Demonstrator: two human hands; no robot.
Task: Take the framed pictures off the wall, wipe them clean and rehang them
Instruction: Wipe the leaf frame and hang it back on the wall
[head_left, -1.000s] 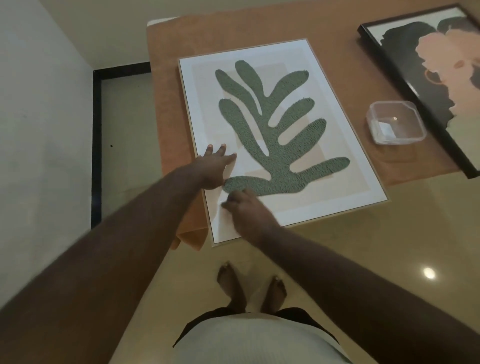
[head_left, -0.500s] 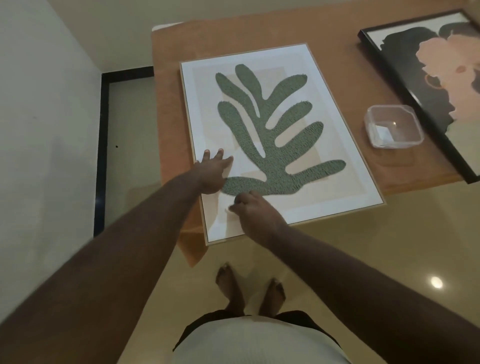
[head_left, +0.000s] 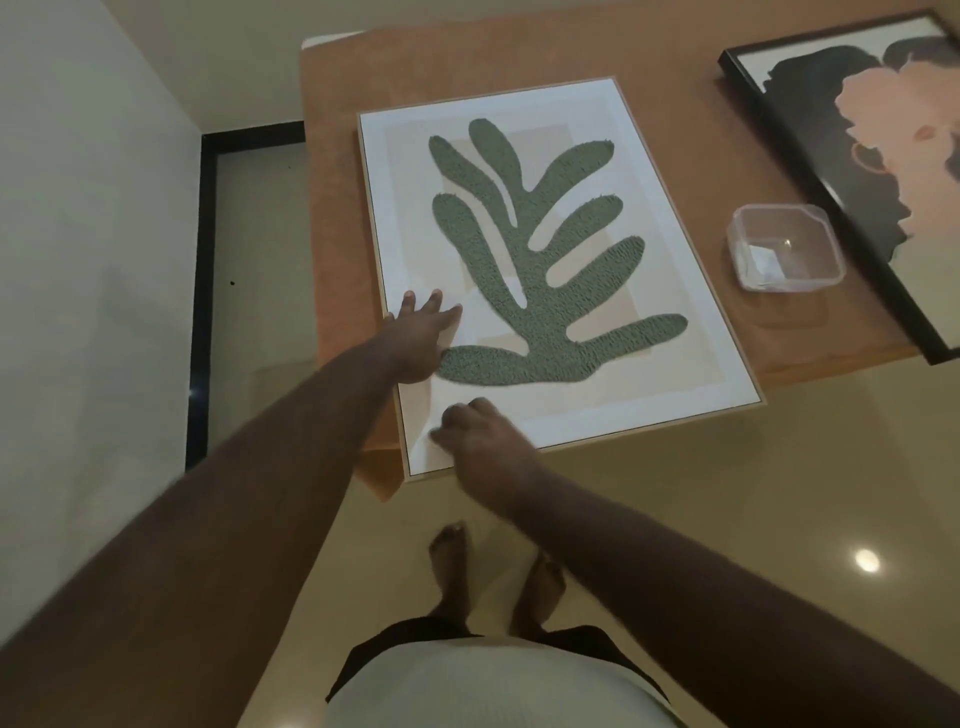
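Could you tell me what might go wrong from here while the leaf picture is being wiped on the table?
1. The leaf picture overhangs the table at its near corner, just where the right hand bears down; it could tip or slide off.
2. Only the left hand lies flat on it as a steady, so a hard rub may shift it.
3. The plastic tub sits close beside the frame and could be knocked.

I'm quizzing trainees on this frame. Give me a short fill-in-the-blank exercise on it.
1. The left hand rests flat on the ____ picture.
2. The clear plastic container sits between the two ____.
3. The second picture has a ____ frame.
4. The person's feet are ____.

Missing words: leaf; pictures; black; bare
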